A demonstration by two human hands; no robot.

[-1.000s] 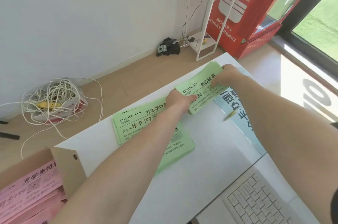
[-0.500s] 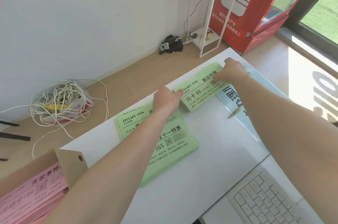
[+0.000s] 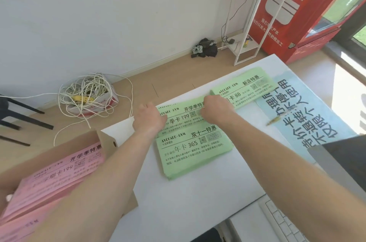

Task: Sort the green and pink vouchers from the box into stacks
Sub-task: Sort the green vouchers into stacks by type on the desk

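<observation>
Three green stacks [image 3: 195,151]: on white table [image 3: 178,202].
Left hand [image 3: 149,121]: grips middle stack [image 3: 178,121] at its left end.
Right hand [image 3: 216,110]: grips its right end.
Pink vouchers [image 3: 59,170]: in box [image 3: 108,140].

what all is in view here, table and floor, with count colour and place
table: one, white, centre
green voucher stacks: three, green, in a row on the table
pink vouchers: one pile, pink, in the box
box: one, brown cardboard, lower left
poster: one, light blue, table's right side
pen: one, yellowish, at the poster's left edge
keyboard: one, white, bottom right
cord tangle: one, white, floor left
shelf stand: one, white, by the wall
cabinet: one, red, top right
left hand: grips the middle stack's left end
right hand: grips its right end
</observation>
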